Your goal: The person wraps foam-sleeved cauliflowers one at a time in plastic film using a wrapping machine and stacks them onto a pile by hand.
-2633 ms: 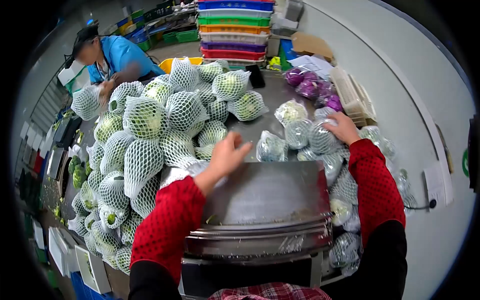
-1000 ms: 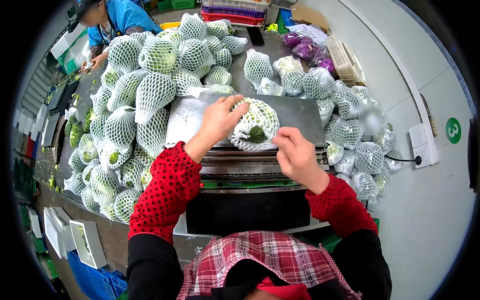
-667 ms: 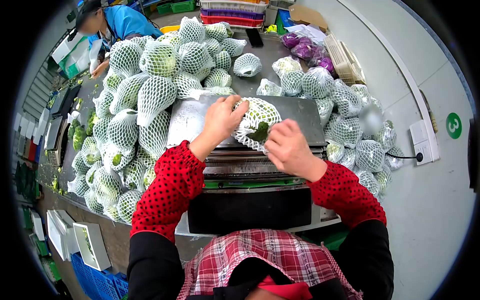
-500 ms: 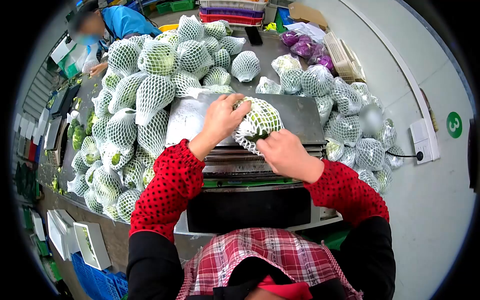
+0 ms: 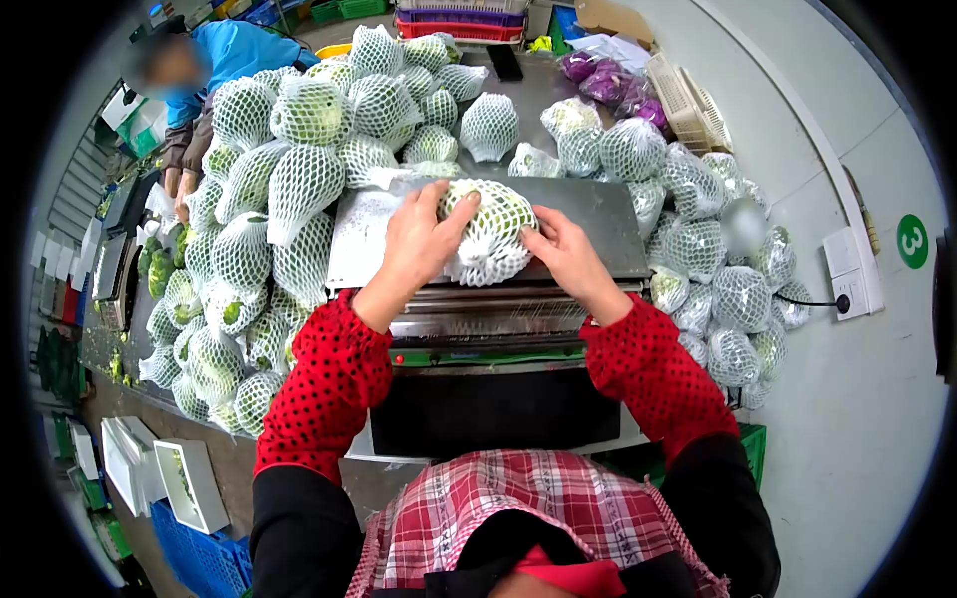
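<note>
A pale green vegetable head in a white foam net (image 5: 490, 221) rests on the metal top plate (image 5: 598, 224) of a wrapping machine; its exact kind is hidden by the net. My left hand (image 5: 423, 237) curls around its left side, thumb on top. On the right side, my right hand (image 5: 570, 255) presses thumb and fingers against the net. The net's gathered end lies bunched toward me. Below the plate runs a shiny roller section (image 5: 488, 317) with a green strip (image 5: 488, 356) under it.
A tall heap of netted heads (image 5: 306, 184) stands left of the machine. Plastic-wrapped heads (image 5: 740, 299) pile up on the right, against the wall. Purple wrapped vegetables (image 5: 608, 85), a phone (image 5: 504, 62) and a crate (image 5: 674, 105) lie behind. A person in blue (image 5: 239, 52) works at far left.
The netted head has turned and shifted slightly left, its net end now bunched. My right hand has moved from the net's front edge up to the head's right side.
</note>
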`<act>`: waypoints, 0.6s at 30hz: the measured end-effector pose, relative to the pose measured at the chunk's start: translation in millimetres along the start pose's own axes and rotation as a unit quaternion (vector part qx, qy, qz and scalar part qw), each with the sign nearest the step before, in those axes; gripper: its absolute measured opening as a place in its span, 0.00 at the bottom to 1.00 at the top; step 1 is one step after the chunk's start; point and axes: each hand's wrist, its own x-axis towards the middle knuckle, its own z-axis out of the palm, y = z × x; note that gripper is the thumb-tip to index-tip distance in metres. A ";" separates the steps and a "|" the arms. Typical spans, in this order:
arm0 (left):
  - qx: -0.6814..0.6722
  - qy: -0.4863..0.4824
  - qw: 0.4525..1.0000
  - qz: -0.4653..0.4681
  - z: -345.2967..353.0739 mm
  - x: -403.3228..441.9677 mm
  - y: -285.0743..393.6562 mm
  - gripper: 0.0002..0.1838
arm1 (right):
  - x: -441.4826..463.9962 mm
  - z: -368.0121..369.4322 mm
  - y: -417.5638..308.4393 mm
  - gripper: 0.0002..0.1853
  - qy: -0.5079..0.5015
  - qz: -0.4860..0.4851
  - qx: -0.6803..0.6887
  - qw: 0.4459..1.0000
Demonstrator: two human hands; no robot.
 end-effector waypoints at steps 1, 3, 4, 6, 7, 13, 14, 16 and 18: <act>0.034 0.011 0.999 0.039 -4.1 -2.9 -1.6 0.31 | 0.9 -1.7 5.6 0.27 -0.004 0.015 -0.028 0.999; -0.033 0.020 0.996 0.074 -7.6 -4.2 -14.9 0.29 | 1.5 -10.7 8.4 0.26 -0.025 0.032 -0.036 0.999; -0.110 0.018 0.994 0.006 -13.7 -13.5 -12.2 0.28 | -3.3 -17.2 1.9 0.25 0.017 0.027 -0.081 0.996; -0.026 0.058 0.998 0.030 -31.0 -38.4 -23.8 0.26 | -24.3 -49.3 -15.1 0.21 0.064 0.024 -0.195 0.978; 0.134 0.103 0.978 0.121 -48.2 -55.0 -38.7 0.25 | -37.0 -71.9 -22.1 0.19 0.064 0.023 -0.266 0.962; 0.418 -0.072 0.905 -0.026 -52.7 -97.0 -56.7 0.25 | -70.9 -65.4 -17.0 0.23 -0.122 0.208 -0.543 0.805; 0.341 -0.075 0.936 -0.034 -44.9 -96.1 -59.1 0.23 | -71.6 -65.0 -3.4 0.21 -0.084 0.161 -0.474 0.862; 0.243 -0.083 0.963 -0.078 -45.0 -98.9 -55.9 0.17 | -78.9 -68.9 -4.4 0.18 -0.044 0.129 -0.359 0.923; -0.039 -0.232 0.940 -0.249 -82.1 -122.7 -28.4 0.16 | -112.7 -78.0 -49.1 0.16 -0.061 0.325 -0.099 0.939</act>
